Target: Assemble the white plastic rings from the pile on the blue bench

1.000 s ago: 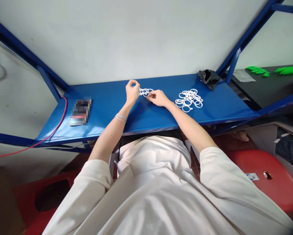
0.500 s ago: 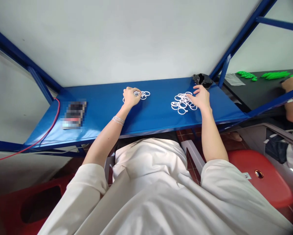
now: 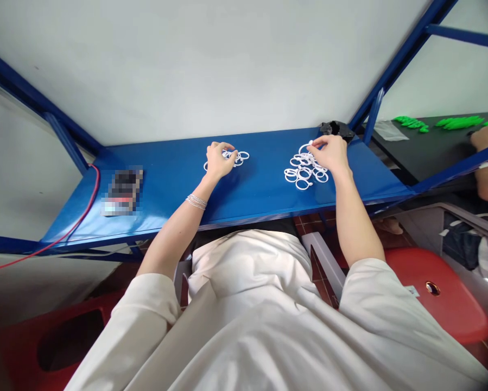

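On the blue table point(image 3: 252, 187) lie two groups of white rings. My right hand point(image 3: 330, 154) pinches one white ring point(image 3: 304, 147) by its small knob, at the far edge of the right pile point(image 3: 304, 174). My left hand point(image 3: 220, 161) is over the left group point(image 3: 240, 158), with thumb and fingers apart and curved above the rings. Part of that group is hidden beneath the palm. Whether the left fingertips touch a ring is too small to tell.
A blurred-out flat object point(image 3: 124, 191) and a red cable point(image 3: 89, 203) are at the left. Behind my right hand sits a black bag point(image 3: 336, 129). Blue frame bars rise at both sides. Green items point(image 3: 459, 123) and part of another person are at the right.
My right hand has closed on a ring and lifted it slightly at the pile's far side; before, its fingers were spread. My left hand has barely moved.
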`<state>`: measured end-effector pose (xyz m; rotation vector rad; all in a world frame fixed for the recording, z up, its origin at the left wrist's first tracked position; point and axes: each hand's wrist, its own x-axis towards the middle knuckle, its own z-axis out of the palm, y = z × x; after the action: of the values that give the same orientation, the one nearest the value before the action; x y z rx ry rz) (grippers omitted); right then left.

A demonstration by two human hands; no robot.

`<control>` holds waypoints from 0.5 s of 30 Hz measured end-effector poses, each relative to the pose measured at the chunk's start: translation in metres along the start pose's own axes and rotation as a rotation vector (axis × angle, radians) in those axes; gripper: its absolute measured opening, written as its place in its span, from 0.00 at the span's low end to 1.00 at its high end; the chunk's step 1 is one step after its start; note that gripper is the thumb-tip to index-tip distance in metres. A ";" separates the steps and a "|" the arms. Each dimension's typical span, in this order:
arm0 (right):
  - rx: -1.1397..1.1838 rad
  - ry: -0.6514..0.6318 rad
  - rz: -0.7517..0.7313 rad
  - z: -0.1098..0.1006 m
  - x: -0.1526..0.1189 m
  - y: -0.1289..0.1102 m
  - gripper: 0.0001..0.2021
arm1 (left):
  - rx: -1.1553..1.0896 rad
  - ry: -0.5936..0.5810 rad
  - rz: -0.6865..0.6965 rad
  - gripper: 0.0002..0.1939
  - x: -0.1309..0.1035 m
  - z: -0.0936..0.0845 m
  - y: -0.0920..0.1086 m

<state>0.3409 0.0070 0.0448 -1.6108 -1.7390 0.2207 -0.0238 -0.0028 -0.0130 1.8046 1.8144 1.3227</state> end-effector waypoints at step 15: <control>0.545 -0.429 -0.229 0.153 0.032 -0.120 0.15 | -0.636 -0.115 -0.148 0.22 0.005 -0.005 0.012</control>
<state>0.1549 0.0662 0.0183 -1.0049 -1.9358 0.8971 -0.0202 -0.0030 0.0007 1.3422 1.2391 1.4797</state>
